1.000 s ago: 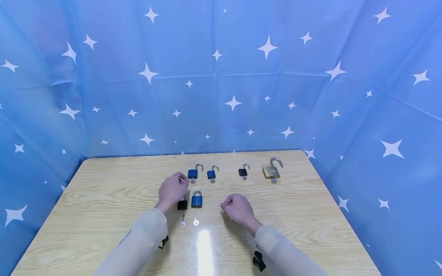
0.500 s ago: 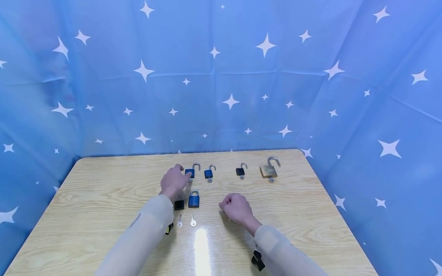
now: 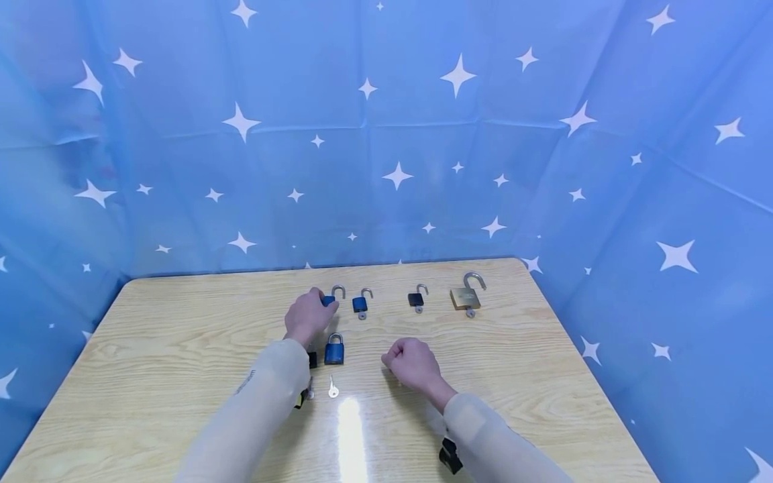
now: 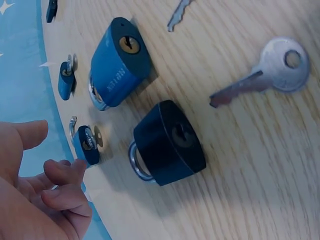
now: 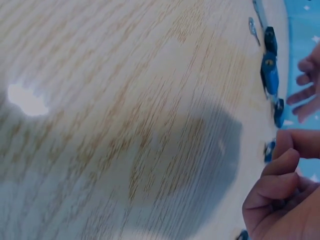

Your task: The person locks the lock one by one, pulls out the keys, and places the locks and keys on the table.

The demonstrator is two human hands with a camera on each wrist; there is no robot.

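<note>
Head view, starry curtain (image 3: 338, 168) behind wooden table (image 3: 519, 382), left fingers (image 3: 315, 296) relaxed, right fingers (image 3: 396, 350) loosely curled

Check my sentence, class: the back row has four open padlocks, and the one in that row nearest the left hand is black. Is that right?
Only the colour is wrong: the head view shows the back-row padlock nearest the left hand is blue. The rest is right.

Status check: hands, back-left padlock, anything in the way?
Left hand at back-left blue padlock, contact unclear. Right hand idle, loosely curled. Padlock open, key inserted. Nothing visibly blocking.
</note>
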